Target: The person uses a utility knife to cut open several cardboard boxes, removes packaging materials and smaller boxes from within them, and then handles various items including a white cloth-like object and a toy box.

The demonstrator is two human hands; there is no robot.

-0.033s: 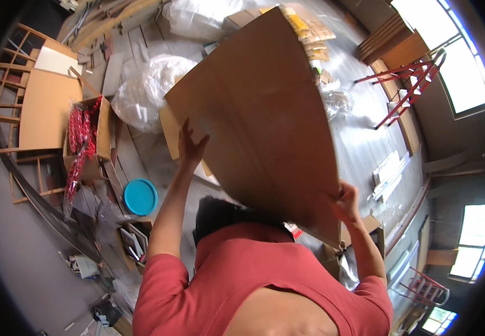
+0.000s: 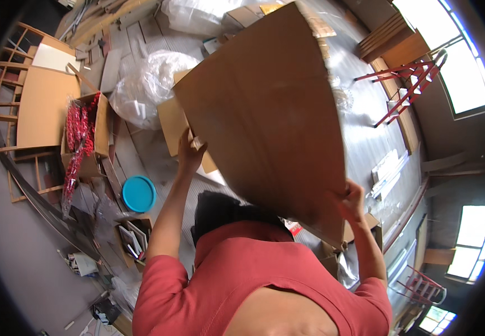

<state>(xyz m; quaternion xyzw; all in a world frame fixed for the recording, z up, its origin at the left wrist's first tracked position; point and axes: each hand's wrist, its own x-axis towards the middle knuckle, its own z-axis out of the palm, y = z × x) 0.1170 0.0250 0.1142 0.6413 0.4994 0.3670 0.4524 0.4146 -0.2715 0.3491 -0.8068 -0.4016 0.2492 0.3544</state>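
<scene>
A large brown cardboard sheet (image 2: 265, 112) is held up in front of me, tilted, and it hides much of the floor behind it. My right hand (image 2: 351, 200) is closed on its lower right edge. At the lower left edge of the sheet is my left hand (image 2: 190, 154), thumb and fingers apart; it looks close to or touching that edge without a grip. Behind this hand lies a lighter tan cardboard piece (image 2: 171, 124), partly covered by the sheet.
Left of me stand a box of red tinsel (image 2: 80, 131), a turquoise round lid (image 2: 139, 194) and a small box of odds and ends (image 2: 133, 241). Clear plastic bags (image 2: 144, 89) lie beyond. To the right are a red stepladder (image 2: 402, 89) and white strips (image 2: 388, 173).
The cardboard sheet has shifted to the right with my right hand. My left hand, earlier over the sheet's face, is now at its left edge, and more of the tan piece shows.
</scene>
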